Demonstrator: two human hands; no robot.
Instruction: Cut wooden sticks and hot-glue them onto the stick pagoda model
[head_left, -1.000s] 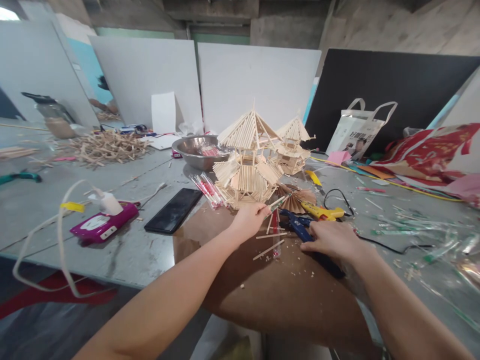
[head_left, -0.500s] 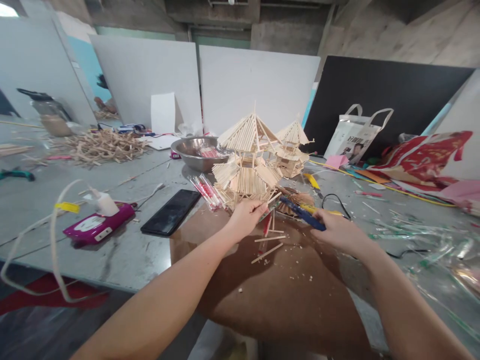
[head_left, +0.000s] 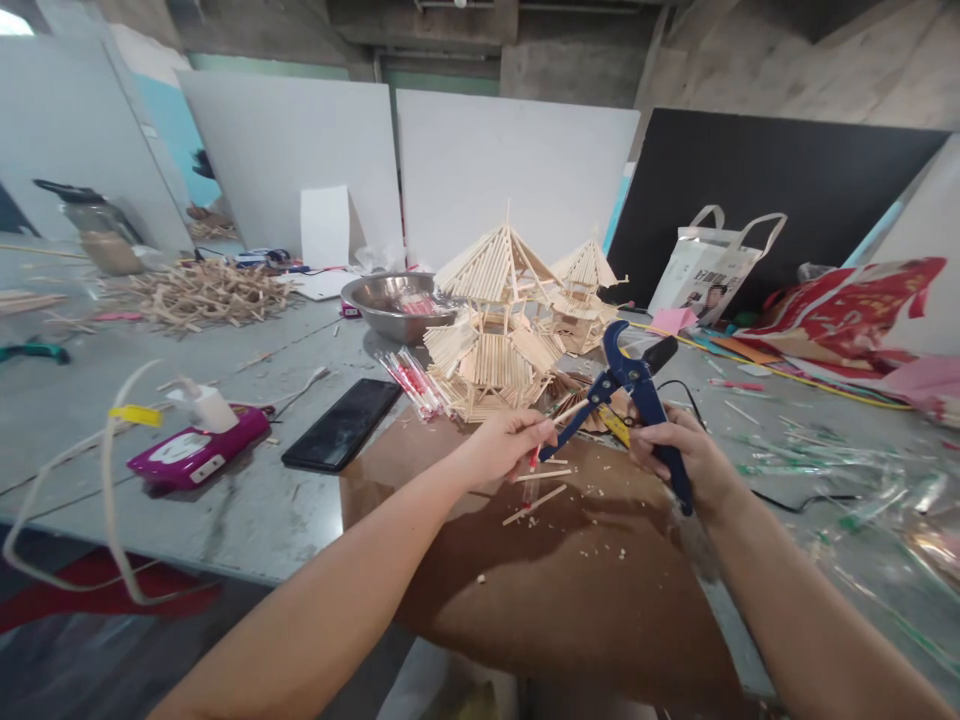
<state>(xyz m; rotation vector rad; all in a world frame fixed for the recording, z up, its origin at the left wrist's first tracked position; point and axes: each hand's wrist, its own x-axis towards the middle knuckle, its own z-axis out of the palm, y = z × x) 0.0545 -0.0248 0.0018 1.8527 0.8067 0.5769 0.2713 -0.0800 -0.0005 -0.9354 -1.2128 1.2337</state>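
Note:
My left hand [head_left: 517,440], closed in a pinch, holds a thin wooden stick [head_left: 571,411] that points right toward the tool. My right hand [head_left: 686,450] is wrapped round one handle of a blue hand cutter [head_left: 637,385]. The cutter is raised, its handles spread and its curved jaw upward. Its other handle reaches down close to my left fingertips; whether they touch I cannot tell. Just behind my left hand stands a small pavilion model [head_left: 495,350] of wooden sticks. Several cut sticks [head_left: 536,505] lie below my hands on a brown board [head_left: 555,590].
A second stick model [head_left: 585,290] stands behind. Left are a black phone [head_left: 343,425], packs of red-and-clear sticks [head_left: 412,380], a steel bowl [head_left: 401,310] and a purple power strip [head_left: 202,445] with a looping cable. Clear plastic wrappers [head_left: 862,480] litter the right side.
My right hand has lifted and turned the cutter from lying low and pointing left to upright with spread handles. My left hand with the stick has shifted slightly down and right.

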